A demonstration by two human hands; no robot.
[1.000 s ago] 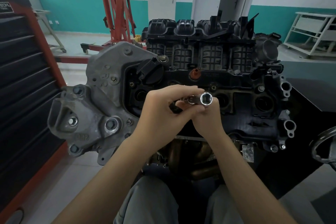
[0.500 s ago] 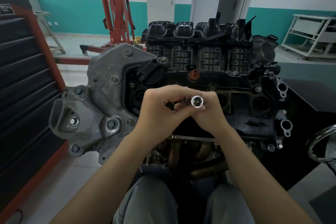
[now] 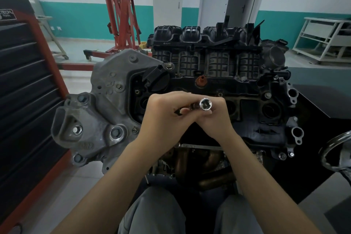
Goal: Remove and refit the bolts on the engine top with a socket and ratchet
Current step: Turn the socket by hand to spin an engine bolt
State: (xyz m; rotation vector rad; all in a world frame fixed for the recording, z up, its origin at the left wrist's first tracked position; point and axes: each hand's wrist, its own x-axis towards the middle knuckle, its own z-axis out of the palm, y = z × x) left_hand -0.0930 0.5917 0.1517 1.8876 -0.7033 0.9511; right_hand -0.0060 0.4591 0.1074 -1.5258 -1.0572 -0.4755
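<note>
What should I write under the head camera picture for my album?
Both hands hold a shiny socket above the engine.

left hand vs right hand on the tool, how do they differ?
The left hand sits at the tool's dark end, its back toward the camera; the right hand holds the shiny socket end. The left hand's fingers curl over and hide the tool; the right hand leaves the socket's open mouth in view, facing the camera. Both grip the one tool, held above the engine, touching no bolt.
</note>
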